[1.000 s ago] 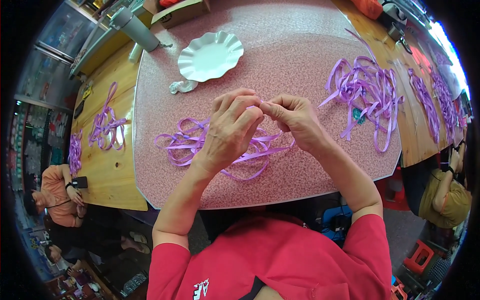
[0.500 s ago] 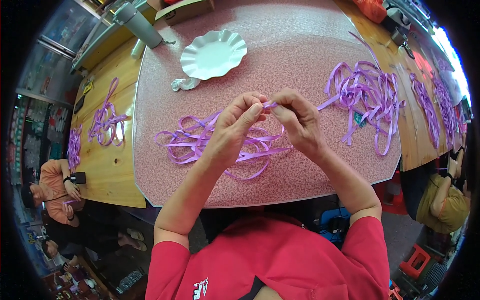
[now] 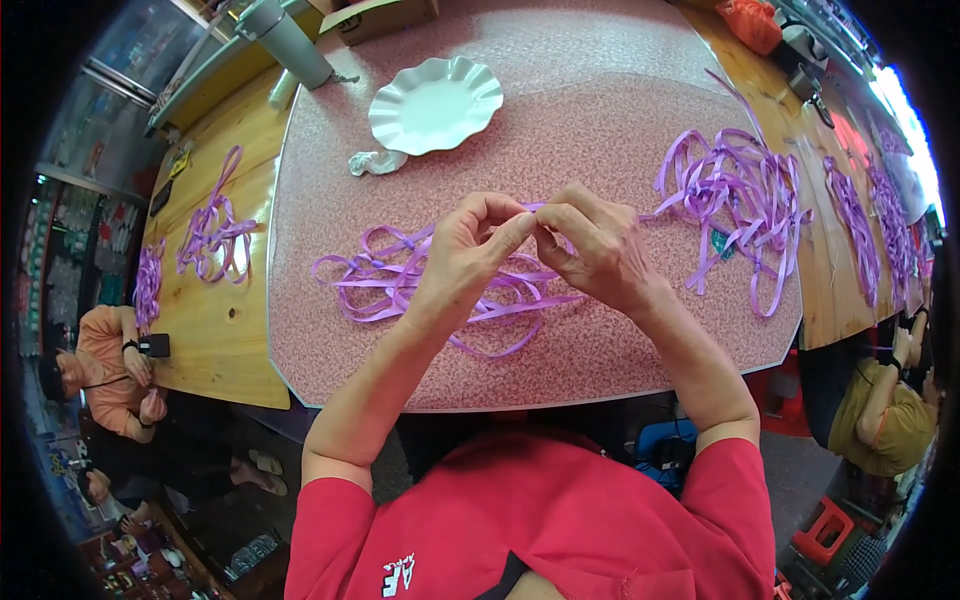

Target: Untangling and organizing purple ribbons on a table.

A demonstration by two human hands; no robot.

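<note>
My left hand and my right hand meet above the pink speckled table, fingertips pinched together on a strip of purple ribbon. Under my hands lies a loose pile of purple ribbon strips with loops and a small knot. A second, larger tangle of purple ribbon lies to the right of my right hand.
A white scalloped paper plate and a crumpled white wrapper sit at the far side. A grey cylinder stands far left. More purple ribbon lies on the wooden bench. People sit at left and right.
My hands have stayed pinched together on the ribbon, working it slightly; the view has shifted a little. The ribbon piles have not moved.
</note>
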